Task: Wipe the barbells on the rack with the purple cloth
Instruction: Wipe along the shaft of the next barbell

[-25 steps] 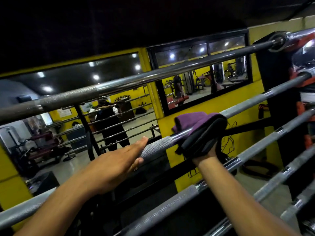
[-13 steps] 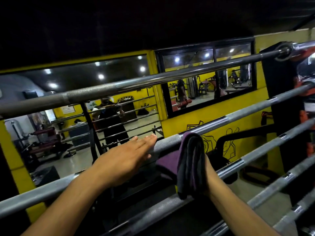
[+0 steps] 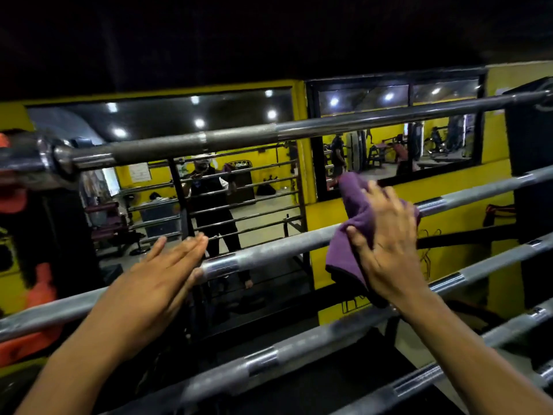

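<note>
Several steel barbells lie across a rack, one below the other. My right hand (image 3: 386,244) presses the purple cloth (image 3: 353,211) flat against the second barbell (image 3: 269,253), with its fingers spread over the cloth. The cloth drapes over the bar and hangs down below it. To the left, my left hand (image 3: 155,283) rests on the same bar with straight fingers, near a shiny ring on the shaft. The dark top barbell (image 3: 299,128) runs above both hands, and a third barbell (image 3: 269,357) runs below them.
Black rack uprights stand at the right (image 3: 532,175) and, with orange padding, at the left (image 3: 33,235). Behind the bars a yellow wall (image 3: 454,205) holds mirrors (image 3: 239,187) that reflect the gym and a person. A fourth barbell (image 3: 419,381) crosses the lower right.
My right hand moved the cloth from low beside my left hand up and to the right along the second bar. It now lies spread over the cloth. The left hand stayed on the bar.
</note>
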Demonstrator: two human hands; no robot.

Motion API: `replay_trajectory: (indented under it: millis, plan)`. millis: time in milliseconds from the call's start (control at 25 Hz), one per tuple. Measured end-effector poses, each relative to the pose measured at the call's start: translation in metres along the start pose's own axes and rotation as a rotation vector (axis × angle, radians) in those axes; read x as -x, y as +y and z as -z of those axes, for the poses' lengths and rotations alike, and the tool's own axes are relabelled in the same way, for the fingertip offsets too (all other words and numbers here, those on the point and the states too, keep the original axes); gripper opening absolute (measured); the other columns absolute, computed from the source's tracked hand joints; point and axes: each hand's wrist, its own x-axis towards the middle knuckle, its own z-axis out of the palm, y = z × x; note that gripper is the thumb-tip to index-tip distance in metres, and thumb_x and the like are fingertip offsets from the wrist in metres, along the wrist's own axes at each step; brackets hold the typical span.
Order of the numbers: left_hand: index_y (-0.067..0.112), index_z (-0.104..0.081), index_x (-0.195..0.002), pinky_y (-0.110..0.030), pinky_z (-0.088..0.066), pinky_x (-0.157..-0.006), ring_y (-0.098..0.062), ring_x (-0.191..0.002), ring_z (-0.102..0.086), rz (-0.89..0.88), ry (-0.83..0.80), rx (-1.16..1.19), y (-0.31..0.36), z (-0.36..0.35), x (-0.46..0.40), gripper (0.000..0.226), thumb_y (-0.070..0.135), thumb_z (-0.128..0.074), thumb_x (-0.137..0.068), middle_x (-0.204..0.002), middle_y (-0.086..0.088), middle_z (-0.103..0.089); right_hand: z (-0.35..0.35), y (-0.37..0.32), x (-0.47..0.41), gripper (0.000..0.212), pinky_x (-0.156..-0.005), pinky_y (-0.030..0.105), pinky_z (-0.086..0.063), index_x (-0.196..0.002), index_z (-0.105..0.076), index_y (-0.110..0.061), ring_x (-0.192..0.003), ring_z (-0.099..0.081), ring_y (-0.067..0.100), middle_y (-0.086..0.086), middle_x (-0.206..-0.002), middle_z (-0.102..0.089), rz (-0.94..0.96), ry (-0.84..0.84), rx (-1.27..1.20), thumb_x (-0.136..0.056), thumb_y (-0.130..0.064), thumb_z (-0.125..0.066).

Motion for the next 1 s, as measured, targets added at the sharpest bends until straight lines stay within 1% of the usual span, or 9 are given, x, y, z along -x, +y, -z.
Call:
replay_trajectory:
  millis: [40, 120, 200, 280, 360, 480, 640, 840, 1000]
  plan:
    - [0.031, -0.021, -0.158, -0.031, -0.009, -0.122, -0.009, -0.145, -0.034, 0.011, 0.028, -0.046, -0.002, -0.003, 0.007, 0.059, 0.053, -0.014, -0.104, -0.16, 0.008, -0.03, -0.007, 0.004, -0.004, 0.062, -0.122, 0.06, -0.013, -0.148, -0.038, -0.022, -0.144, -0.035, 0.031, 0.004, -0.153, -0.042, 0.072, -0.047, 0.127, -0.1, -0.061, -0.035]
    - [0.022, -0.025, -0.158, -0.033, -0.014, -0.121, -0.009, -0.141, -0.04, 0.032, 0.075, -0.115, 0.0, -0.008, 0.018, 0.058, 0.046, -0.02, -0.106, -0.156, 0.003, -0.039, -0.021, 0.002, -0.008, 0.055, -0.115, 0.058, -0.026, -0.127, -0.057, -0.018, -0.124, -0.051, 0.033, 0.005, -0.13, -0.059, 0.086, -0.053, 0.202, -0.098, -0.06, -0.037]
    - [0.02, -0.026, -0.158, -0.034, -0.016, -0.121, -0.01, -0.141, -0.041, 0.054, 0.129, -0.114, 0.002, -0.01, 0.025, 0.058, 0.044, -0.023, -0.105, -0.155, 0.002, -0.041, -0.026, -0.009, -0.011, 0.043, -0.099, 0.05, -0.035, -0.106, -0.062, -0.018, -0.105, -0.055, 0.032, 0.004, -0.107, -0.064, 0.06, 0.038, 0.235, -0.093, -0.055, -0.045]
    - [0.018, -0.032, -0.156, -0.032, -0.018, -0.121, -0.013, -0.138, -0.047, 0.062, 0.185, -0.135, 0.001, -0.011, 0.027, 0.056, 0.042, -0.025, -0.105, -0.152, 0.0, -0.047, -0.03, -0.038, -0.018, 0.037, -0.09, 0.045, -0.036, -0.096, -0.061, -0.02, -0.099, -0.055, 0.03, 0.003, -0.096, -0.064, 0.054, 0.057, 0.226, -0.088, -0.053, -0.048]
    - [0.017, -0.04, -0.152, -0.03, -0.021, -0.118, -0.017, -0.132, -0.053, 0.065, 0.221, -0.151, 0.003, -0.011, 0.027, 0.055, 0.041, -0.028, -0.104, -0.147, -0.002, -0.053, -0.047, -0.087, -0.009, 0.037, -0.09, 0.046, -0.036, -0.096, -0.062, -0.022, -0.101, -0.055, 0.027, 0.001, -0.096, -0.066, 0.104, -0.002, 0.196, -0.086, -0.054, -0.049]
    - [0.016, -0.048, -0.147, -0.032, -0.03, -0.11, -0.024, -0.122, -0.061, 0.068, 0.255, -0.158, 0.004, -0.013, 0.027, 0.054, 0.04, -0.033, -0.101, -0.137, -0.007, -0.062, -0.075, -0.145, 0.014, 0.04, -0.101, 0.051, -0.035, -0.107, -0.063, -0.025, -0.115, -0.053, 0.024, -0.006, -0.107, -0.067, 0.225, -0.1, 0.151, -0.089, -0.058, -0.047]
    - [0.018, -0.048, -0.147, -0.039, -0.044, -0.103, -0.026, -0.118, -0.061, 0.083, 0.285, -0.134, 0.005, -0.016, 0.032, 0.054, 0.04, -0.034, -0.1, -0.134, -0.005, -0.064, -0.062, -0.112, 0.003, 0.045, -0.094, 0.047, -0.041, -0.112, -0.065, -0.021, -0.11, -0.056, 0.024, -0.002, -0.109, -0.068, 0.355, -0.141, 0.209, -0.092, -0.058, -0.046]
    - [0.015, -0.047, -0.147, -0.036, -0.034, -0.11, -0.024, -0.122, -0.057, 0.074, 0.336, -0.132, 0.005, -0.022, 0.033, 0.053, 0.035, -0.034, -0.1, -0.137, -0.007, -0.061, -0.025, -0.024, -0.022, 0.053, -0.085, 0.042, -0.04, -0.1, -0.064, -0.022, -0.096, -0.058, 0.026, 0.001, -0.099, -0.067, 0.123, -0.1, 0.286, -0.096, -0.064, -0.031]
    - [0.015, -0.047, -0.146, -0.038, -0.034, -0.11, -0.025, -0.122, -0.056, 0.092, 0.33, -0.129, 0.008, -0.027, 0.032, 0.051, 0.034, -0.035, -0.1, -0.136, -0.006, -0.061, -0.027, -0.048, -0.035, 0.05, -0.08, 0.041, -0.035, -0.091, -0.065, -0.027, -0.09, -0.06, 0.025, 0.0, -0.086, -0.067, -0.03, -0.099, 0.329, -0.089, -0.065, -0.032]
